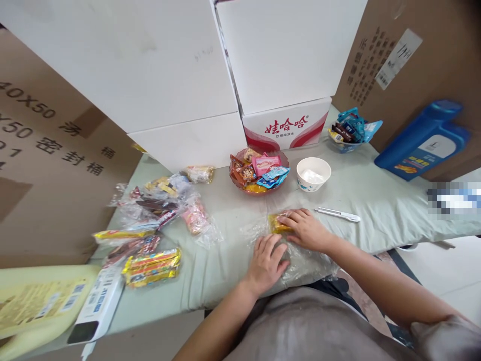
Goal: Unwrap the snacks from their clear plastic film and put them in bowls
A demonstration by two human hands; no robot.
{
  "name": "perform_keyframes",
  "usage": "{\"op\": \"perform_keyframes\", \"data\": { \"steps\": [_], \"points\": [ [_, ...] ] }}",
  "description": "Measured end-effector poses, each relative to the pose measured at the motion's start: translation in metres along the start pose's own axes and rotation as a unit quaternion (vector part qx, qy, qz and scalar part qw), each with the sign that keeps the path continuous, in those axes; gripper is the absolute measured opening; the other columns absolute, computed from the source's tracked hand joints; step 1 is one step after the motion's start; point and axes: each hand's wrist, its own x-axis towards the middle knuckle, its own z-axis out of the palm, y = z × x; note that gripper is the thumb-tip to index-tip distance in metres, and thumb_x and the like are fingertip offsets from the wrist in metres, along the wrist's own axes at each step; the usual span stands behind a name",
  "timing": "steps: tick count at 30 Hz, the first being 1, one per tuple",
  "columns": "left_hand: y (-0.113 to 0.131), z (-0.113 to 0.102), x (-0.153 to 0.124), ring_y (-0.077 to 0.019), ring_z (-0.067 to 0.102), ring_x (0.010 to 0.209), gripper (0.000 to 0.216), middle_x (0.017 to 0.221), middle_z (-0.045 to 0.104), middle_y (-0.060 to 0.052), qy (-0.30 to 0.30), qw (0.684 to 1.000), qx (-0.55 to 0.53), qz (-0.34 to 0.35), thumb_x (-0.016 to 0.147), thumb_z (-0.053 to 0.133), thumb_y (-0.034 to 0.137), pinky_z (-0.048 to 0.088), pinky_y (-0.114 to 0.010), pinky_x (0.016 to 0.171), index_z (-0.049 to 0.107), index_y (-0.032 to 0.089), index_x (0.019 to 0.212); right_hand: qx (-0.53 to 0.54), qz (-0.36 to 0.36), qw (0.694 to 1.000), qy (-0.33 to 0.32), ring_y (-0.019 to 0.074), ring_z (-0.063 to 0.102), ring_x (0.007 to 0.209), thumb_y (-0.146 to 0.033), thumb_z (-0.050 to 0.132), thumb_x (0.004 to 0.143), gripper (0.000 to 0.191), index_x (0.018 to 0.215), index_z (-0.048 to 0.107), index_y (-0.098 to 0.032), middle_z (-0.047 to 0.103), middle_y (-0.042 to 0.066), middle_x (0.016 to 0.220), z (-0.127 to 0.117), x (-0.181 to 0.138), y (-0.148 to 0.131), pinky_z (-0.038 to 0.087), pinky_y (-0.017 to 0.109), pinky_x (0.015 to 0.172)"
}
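Note:
A yellow-wrapped snack packet (277,222) lies on the bench inside or on a crinkled clear plastic bag (310,268). My right hand (308,229) covers the packet's right part, its fingers bent over it. Just to the left and nearer me, my left hand (266,264) rests on the clear plastic with its fingers apart, holding nothing I can see. A white utility knife (340,214) lies right of my right hand. Behind the hands stand a pinkish glass bowl (240,188) of wrapped snacks and a white paper bowl (314,183) with something white inside.
Loose snack packets (161,200) and a yellow multipack (153,267) lie on the left. A small bowl of blue packets (347,147) and a blue bottle (421,140) stand at the right. White cartons (180,75) wall the back; a brown carton (45,165) flanks the left.

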Motion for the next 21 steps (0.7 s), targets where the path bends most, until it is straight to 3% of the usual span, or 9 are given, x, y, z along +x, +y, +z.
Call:
{"op": "perform_keyframes", "data": {
  "steps": [3, 6, 9, 11, 14, 17, 21],
  "points": [
    [-0.003, 0.0, -0.006, -0.036, 0.036, 0.136, 0.048, 0.143, 0.043, -0.018, 0.015, 1.0, 0.01, -0.024, 0.08, 0.068, 0.029, 0.036, -0.057, 0.107, 0.053, 0.018, 0.125, 0.033, 0.074, 0.996, 0.042, 0.0276, 0.058, 0.111, -0.027, 0.054, 0.089, 0.042, 0.131, 0.053, -0.017, 0.064, 0.014, 0.121, -0.005, 0.01, 0.019, 0.043, 0.045, 0.096],
    [-0.004, -0.003, -0.007, -0.0356, 0.032, 0.139, 0.053, 0.143, 0.046, -0.014, -0.033, 0.999, -0.009, -0.039, 0.08, 0.067, 0.031, 0.033, -0.058, 0.109, 0.051, 0.02, 0.129, 0.081, 0.116, 0.97, 0.199, 0.0278, 0.059, 0.112, -0.032, 0.051, 0.091, 0.046, 0.135, 0.047, -0.018, 0.062, 0.013, 0.123, -0.027, 0.022, 0.034, 0.047, 0.045, 0.094],
    [-0.004, -0.003, -0.004, -0.0326, 0.039, 0.135, 0.046, 0.135, 0.056, -0.01, -0.088, 0.994, -0.04, -0.046, 0.083, 0.064, 0.034, 0.031, -0.058, 0.111, 0.055, 0.022, 0.127, 0.061, 0.095, 0.929, 0.352, 0.0284, 0.054, 0.119, -0.035, 0.049, 0.092, 0.05, 0.14, 0.041, -0.022, 0.058, 0.012, 0.128, -0.058, 0.046, 0.036, 0.044, 0.048, 0.099],
    [-0.004, -0.004, -0.003, -0.032, 0.039, 0.135, 0.043, 0.135, 0.056, -0.009, -0.101, 0.992, -0.052, -0.054, 0.083, 0.063, 0.037, 0.029, -0.058, 0.112, 0.058, 0.022, 0.124, 0.025, 0.057, 0.918, 0.391, 0.0277, 0.049, 0.124, -0.031, 0.048, 0.092, 0.049, 0.14, 0.042, -0.022, 0.054, 0.013, 0.132, -0.075, 0.069, 0.036, 0.041, 0.049, 0.104],
    [-0.005, -0.005, -0.002, -0.0312, 0.039, 0.136, 0.042, 0.136, 0.056, -0.009, -0.108, 0.991, -0.058, -0.061, 0.085, 0.062, 0.037, 0.028, -0.058, 0.112, 0.059, 0.022, 0.124, -0.026, -0.01, 0.946, 0.323, 0.0279, 0.043, 0.129, -0.018, 0.049, 0.088, 0.043, 0.13, 0.053, -0.02, 0.051, 0.013, 0.136, -0.084, 0.106, 0.039, 0.038, 0.049, 0.106],
    [-0.006, -0.006, -0.003, -0.0301, 0.039, 0.136, 0.041, 0.137, 0.056, -0.009, -0.111, 0.99, -0.062, -0.066, 0.086, 0.061, 0.036, 0.027, -0.057, 0.113, 0.059, 0.023, 0.124, -0.051, -0.033, 0.971, 0.232, 0.0298, 0.043, 0.128, -0.008, 0.05, 0.081, 0.04, 0.118, 0.062, -0.019, 0.055, 0.013, 0.132, -0.075, 0.124, 0.039, 0.039, 0.051, 0.103],
    [-0.002, -0.005, -0.003, -0.0295, 0.039, 0.136, 0.041, 0.137, 0.055, -0.009, -0.111, 0.99, -0.061, -0.067, 0.085, 0.061, 0.036, 0.027, -0.056, 0.114, 0.059, 0.024, 0.124, -0.013, -0.061, 0.971, 0.23, 0.0251, 0.055, 0.103, -0.013, 0.048, 0.087, 0.026, 0.106, 0.066, -0.018, 0.065, 0.012, 0.107, -0.042, 0.094, 0.013, 0.045, 0.043, 0.09]
  ]
}}
